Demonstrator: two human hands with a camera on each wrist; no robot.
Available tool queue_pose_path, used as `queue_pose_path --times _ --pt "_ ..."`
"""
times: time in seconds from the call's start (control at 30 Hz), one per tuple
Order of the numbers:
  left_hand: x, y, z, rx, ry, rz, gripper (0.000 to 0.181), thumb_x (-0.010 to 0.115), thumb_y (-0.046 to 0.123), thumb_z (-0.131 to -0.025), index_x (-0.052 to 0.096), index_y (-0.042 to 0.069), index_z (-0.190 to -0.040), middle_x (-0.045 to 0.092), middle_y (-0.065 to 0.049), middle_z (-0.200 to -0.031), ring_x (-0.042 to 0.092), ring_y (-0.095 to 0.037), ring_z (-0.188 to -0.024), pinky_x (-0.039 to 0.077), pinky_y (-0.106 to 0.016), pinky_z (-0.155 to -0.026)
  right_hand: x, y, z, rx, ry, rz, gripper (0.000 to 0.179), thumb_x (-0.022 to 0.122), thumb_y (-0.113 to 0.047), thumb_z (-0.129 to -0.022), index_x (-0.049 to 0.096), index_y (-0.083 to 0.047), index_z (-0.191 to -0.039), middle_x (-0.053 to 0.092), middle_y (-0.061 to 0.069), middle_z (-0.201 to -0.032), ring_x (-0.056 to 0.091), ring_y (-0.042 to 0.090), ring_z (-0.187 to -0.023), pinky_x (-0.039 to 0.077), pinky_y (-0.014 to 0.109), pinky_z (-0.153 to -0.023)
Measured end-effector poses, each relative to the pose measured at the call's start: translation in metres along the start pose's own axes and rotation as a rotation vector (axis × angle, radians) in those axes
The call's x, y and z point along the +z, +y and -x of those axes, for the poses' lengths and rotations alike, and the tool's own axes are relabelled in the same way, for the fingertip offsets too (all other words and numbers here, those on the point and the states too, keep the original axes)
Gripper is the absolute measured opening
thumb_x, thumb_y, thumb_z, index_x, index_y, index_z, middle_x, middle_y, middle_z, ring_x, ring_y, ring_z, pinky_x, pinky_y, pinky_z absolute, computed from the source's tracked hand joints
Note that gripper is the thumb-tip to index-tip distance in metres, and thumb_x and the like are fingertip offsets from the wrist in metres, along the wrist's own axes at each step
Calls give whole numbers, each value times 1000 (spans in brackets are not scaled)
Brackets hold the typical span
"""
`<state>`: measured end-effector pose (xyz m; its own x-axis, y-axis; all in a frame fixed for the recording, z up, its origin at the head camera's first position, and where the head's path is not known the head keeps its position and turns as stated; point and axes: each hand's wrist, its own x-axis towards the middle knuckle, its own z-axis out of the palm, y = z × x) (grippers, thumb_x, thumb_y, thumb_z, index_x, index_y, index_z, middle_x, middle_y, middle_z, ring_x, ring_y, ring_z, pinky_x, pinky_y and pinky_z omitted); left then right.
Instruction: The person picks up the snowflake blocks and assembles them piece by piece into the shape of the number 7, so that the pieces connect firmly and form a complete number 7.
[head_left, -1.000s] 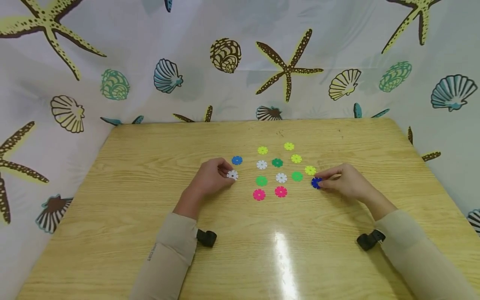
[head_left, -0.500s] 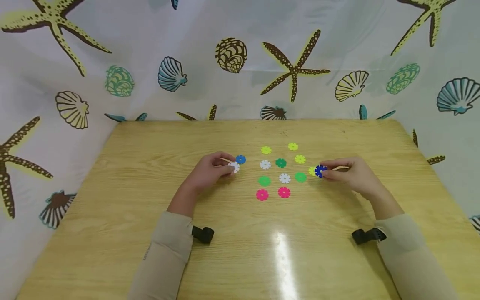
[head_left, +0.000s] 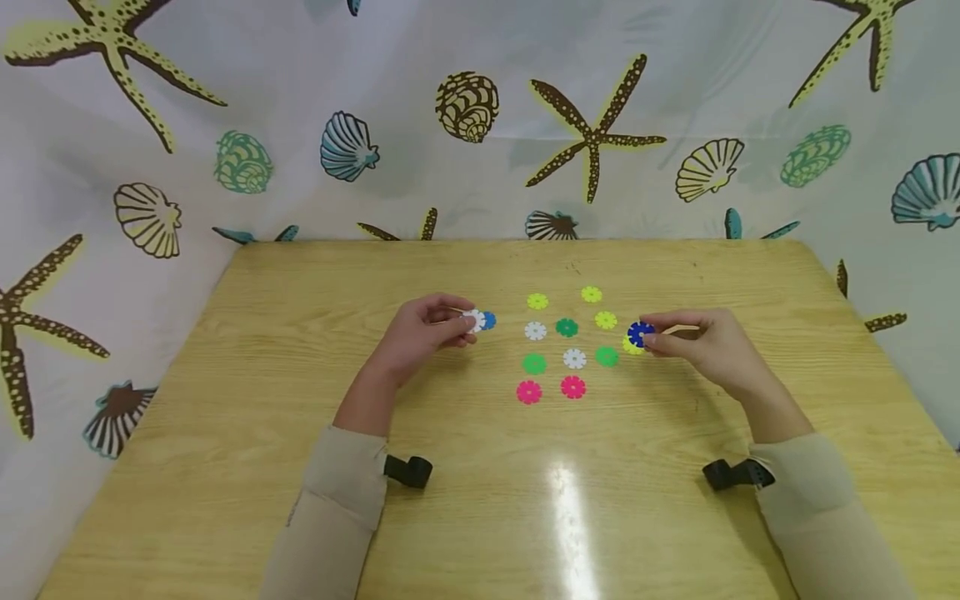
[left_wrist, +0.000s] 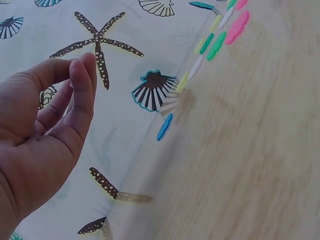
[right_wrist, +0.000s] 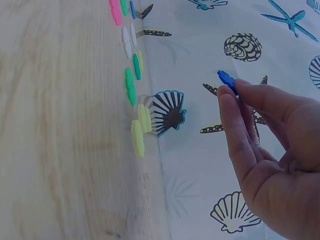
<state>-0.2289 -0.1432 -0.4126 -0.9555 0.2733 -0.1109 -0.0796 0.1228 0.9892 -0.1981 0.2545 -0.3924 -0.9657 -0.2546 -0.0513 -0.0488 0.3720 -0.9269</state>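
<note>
My left hand (head_left: 416,342) pinches a white notched plastic disc (head_left: 476,322) between thumb and fingers, raised over the table's left-centre. Partly behind it in the head view, a lighter blue disc (head_left: 490,320) lies on the wood. The left wrist view shows that blue disc (left_wrist: 164,127) apart from the fingers, which hide the white one. On the other side, my right hand (head_left: 712,350) grips a dark blue disc (head_left: 640,334) at its edge, held up above the table. It overlaps a yellow disc (head_left: 632,346) from the head view.
Between the hands lie several flat discs: pink (head_left: 528,392), light green (head_left: 534,363), white (head_left: 574,359), dark green (head_left: 566,327) and yellow (head_left: 591,294). They rest on a wooden table (head_left: 337,500). A shell-patterned cloth (head_left: 405,167) hangs along its back and sides.
Both hands have lifted and moved away from me with their discs, the left one towards the blue disc. The discs on the table have stayed in place; the head view has shifted slightly.
</note>
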Motion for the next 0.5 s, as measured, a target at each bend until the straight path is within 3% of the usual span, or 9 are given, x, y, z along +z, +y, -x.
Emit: queue_pose_path --times 0.2,0.5 --pt "13 6 6 15 -22 22 27 68 15 -96 64 1 -118 68 -11 -108 74 -17 -90 60 -36 -91 11 -6 2 -57 -3 -1 41 72 -19 -93 66 3 -126 73 -9 -110 75 19 -96 59 21 -85" --pt "29 4 8 -1 -77 41 25 65 9 -97 63 -2 -119 67 -7 -99 73 -16 -87 58 -45 -96 28 -8 0 -116 -27 44 35 73 -16 -92 69 -1 -124 72 10 -115 75 26 -94 62 30 -84"
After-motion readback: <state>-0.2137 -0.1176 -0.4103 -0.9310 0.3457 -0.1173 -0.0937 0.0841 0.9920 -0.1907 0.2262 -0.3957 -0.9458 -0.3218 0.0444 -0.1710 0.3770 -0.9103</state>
